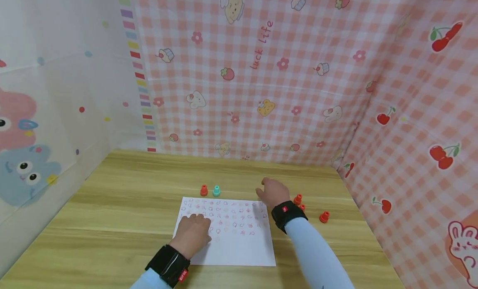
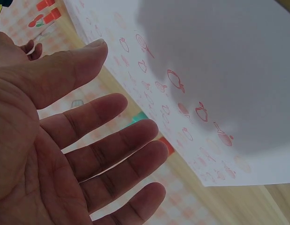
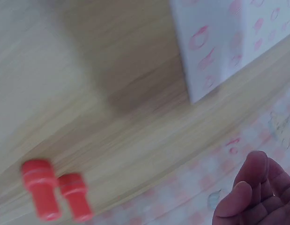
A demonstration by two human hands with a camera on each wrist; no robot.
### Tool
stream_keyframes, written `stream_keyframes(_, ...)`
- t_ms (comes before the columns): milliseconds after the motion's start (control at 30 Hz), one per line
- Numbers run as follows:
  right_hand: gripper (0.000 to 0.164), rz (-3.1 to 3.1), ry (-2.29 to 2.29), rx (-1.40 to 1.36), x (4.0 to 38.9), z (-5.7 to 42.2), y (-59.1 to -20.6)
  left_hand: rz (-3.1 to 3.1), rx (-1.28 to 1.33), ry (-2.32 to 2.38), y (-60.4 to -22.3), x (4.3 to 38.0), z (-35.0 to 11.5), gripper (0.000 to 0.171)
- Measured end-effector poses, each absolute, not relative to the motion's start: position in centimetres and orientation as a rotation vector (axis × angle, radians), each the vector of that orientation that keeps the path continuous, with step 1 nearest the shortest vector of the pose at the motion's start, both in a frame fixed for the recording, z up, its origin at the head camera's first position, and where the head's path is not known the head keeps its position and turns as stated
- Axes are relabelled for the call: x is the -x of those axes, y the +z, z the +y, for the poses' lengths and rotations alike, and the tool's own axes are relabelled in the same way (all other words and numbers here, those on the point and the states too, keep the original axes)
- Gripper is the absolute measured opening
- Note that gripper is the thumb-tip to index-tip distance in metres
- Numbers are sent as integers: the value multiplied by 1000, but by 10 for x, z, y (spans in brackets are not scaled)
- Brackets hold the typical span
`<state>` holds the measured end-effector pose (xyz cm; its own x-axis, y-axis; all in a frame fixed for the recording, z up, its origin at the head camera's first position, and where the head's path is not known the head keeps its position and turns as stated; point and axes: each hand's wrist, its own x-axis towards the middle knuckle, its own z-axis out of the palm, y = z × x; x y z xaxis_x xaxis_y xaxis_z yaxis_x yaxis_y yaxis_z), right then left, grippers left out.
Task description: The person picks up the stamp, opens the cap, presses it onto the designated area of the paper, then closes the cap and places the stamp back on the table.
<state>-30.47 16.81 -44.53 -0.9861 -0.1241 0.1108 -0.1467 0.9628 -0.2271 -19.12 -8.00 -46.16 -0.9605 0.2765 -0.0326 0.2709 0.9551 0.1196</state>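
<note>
My left hand [image 1: 192, 235] hovers over the left side of a white sheet of paper [image 1: 242, 253], its fingers spread and nothing in them in the left wrist view. Rows of small stamped prints, mostly pink and red, cover the upper part of the sheet. My right hand [image 1: 274, 192] is above the sheet's far right corner, its fingers loosely bent. No object shows in it in the right wrist view. Just right of that wrist stand two red stampers [image 3: 40, 190], partly hidden by the wristband in the head view.
Behind the paper stand a red stamper [image 1: 203, 190] and a teal stamper [image 1: 216, 191] side by side. Another red stamper [image 1: 324, 217] is farther right on the wooden table [image 1: 112, 222]. A pink checked cloth [image 1: 242, 94] hangs behind the table.
</note>
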Motion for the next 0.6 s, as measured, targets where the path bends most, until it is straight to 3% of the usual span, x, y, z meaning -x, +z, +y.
stream_keyframes(600, 38, -3013, 450, -429, 317, 75, -480, 3069, -427, 199, -467, 193, -80, 29)
